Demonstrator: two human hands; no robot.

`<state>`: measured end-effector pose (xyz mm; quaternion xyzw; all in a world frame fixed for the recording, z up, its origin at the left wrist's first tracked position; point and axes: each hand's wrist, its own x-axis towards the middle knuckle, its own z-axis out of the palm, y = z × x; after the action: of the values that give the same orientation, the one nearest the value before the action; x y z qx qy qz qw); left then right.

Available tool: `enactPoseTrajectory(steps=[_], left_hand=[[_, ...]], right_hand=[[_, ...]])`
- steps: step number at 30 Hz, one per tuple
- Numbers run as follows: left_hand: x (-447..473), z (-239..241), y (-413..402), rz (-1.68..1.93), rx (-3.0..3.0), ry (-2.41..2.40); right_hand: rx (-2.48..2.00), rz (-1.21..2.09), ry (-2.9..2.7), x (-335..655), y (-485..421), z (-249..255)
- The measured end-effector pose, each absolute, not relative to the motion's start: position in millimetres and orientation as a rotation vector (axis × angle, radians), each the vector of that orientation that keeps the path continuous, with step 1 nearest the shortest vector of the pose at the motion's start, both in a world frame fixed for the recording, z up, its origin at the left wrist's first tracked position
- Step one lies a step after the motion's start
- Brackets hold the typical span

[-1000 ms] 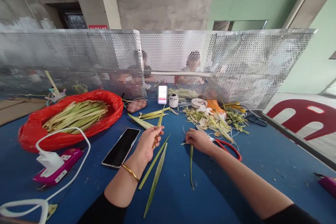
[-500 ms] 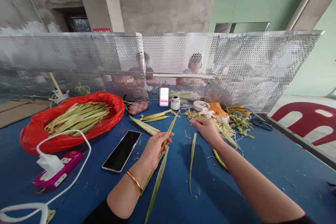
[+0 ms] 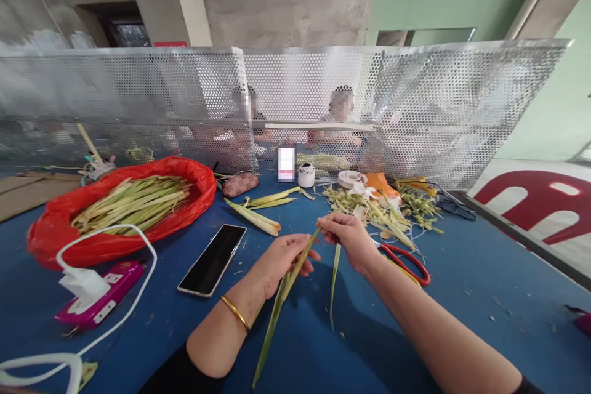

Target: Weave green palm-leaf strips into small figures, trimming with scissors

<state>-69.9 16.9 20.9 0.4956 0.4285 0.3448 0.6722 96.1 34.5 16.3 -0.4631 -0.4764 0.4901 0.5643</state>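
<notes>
A long green-yellow leaf strip [image 3: 298, 268] stretches between both hands above the blue table. My left hand [image 3: 281, 258], with a gold bangle on its wrist, closes on the strip's middle. My right hand [image 3: 346, 235] pinches its upper tip between thumb and fingertips. Below my left hand, a greener leaf length [image 3: 269, 338] trails toward the front edge; whether it joins the held strip is hidden. Another narrow leaf [image 3: 334, 289] lies on the table by my right hand. Red-handled scissors [image 3: 418, 261] lie partly beneath my right forearm.
At left sit a red plastic bag [image 3: 184, 221] of leaf strips, a purple power strip [image 3: 99, 298] with a white cable and a black phone [image 3: 215, 258]. Trimmings [image 3: 355, 206] heap at right. A perforated metal screen [image 3: 309, 86] crosses behind; people sit beyond it.
My right hand has come left and down and now pinches the tip of the strip. The strip has dropped lower and tilts more to the right. The scissors' red handle has come into sight.
</notes>
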Motion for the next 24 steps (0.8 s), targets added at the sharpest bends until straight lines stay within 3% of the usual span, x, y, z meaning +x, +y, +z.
enactPoseTrajectory(steps=[9, 11, 15, 24], left_hand=[[-81.2, 17.5, 25.7, 0.887, 1.007, 0.979], [-85.8, 19.2, 28.5, 0.96, 0.922, 0.98], [-93.5, 21.5, 34.1, 1.133, 0.8, 0.998], [-92.0, 19.5, 33.9, 1.144, 0.726, 0.959]], right_hand=[[-1.116, 0.698, -0.999, 127.7, 39.0, 23.5], [-1.091, 0.717, -1.231, 119.3, 24.9, 22.5], [-0.723, 0.467, -2.464, 74.9, -9.2, 3.7], [-0.335, -0.405, -2.675, 37.4, -28.6, -28.2]])
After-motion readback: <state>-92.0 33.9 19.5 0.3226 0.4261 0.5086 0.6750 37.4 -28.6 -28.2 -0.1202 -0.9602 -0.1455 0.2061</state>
